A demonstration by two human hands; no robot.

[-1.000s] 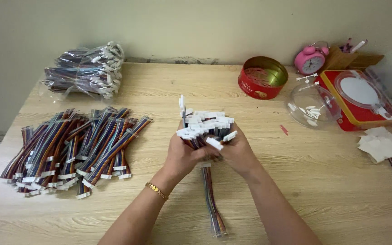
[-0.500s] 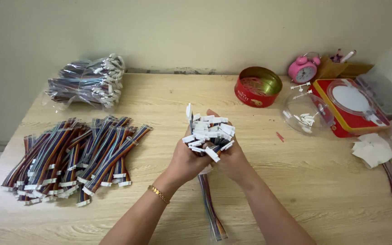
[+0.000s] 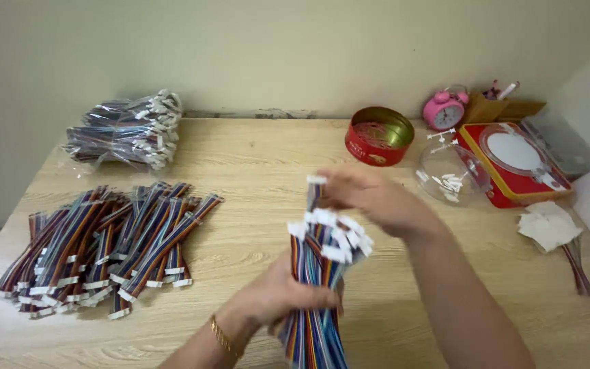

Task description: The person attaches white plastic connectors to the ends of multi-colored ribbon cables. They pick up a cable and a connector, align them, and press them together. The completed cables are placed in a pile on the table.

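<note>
My left hand grips a bundle of multicoloured ribbon cables around its middle, holding it upright over the wooden table. White connectors crown the top of the bundle. My right hand is above them, fingers pinched on one cable that stands higher than the rest. A gold bracelet is on my left wrist.
Rows of similar cable bundles lie at the left. A clear bag of cables sits at the back left. A red round tin, pink alarm clock, clear lid, red box and white paper scraps fill the right side.
My right hand has left the bundle's top and risen, drawing one cable upward. My left hand has slid lower on the bundle. The camera view has shifted.
</note>
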